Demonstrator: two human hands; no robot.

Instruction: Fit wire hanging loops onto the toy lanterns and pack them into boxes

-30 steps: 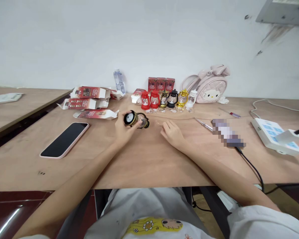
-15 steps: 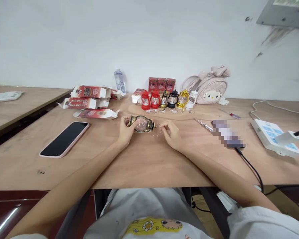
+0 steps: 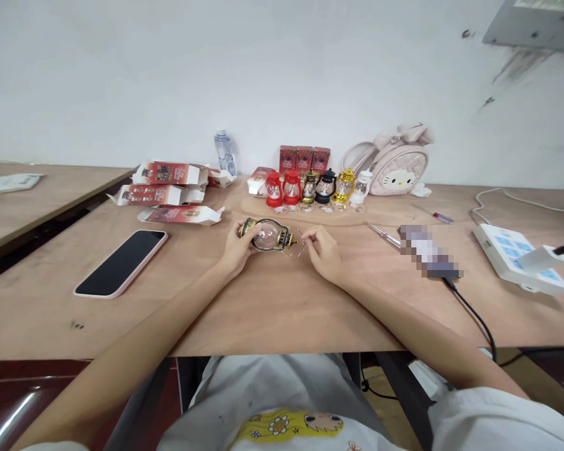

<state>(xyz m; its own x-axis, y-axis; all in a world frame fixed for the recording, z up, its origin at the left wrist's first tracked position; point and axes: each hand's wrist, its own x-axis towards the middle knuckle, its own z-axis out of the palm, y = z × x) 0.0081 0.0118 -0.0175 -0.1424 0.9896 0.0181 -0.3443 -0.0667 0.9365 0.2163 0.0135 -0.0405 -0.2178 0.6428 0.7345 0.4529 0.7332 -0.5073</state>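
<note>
A small black-and-gold lantern lies sideways in my left hand, gripped by its base with the top pointing right. My right hand pinches a thin wire piece, close to the lantern's top. The wire is bent and fine, and I cannot tell whether it touches the lantern. Beyond my hands stands a row of little lanterns: two red ones, a bronze one, a black one, a gold one and a white one. Small wire pieces lie in front of them.
Red boxes stand behind the lanterns; opened boxes lie at left. A phone is left, a charging phone right beside tweezers. Further off are a screwdriver, power strip, bottle and pink bag.
The lantern has tilted slightly, its top end dipping a little toward the wire. My left hand has shifted slightly left; my right hand stays nearly in place.
</note>
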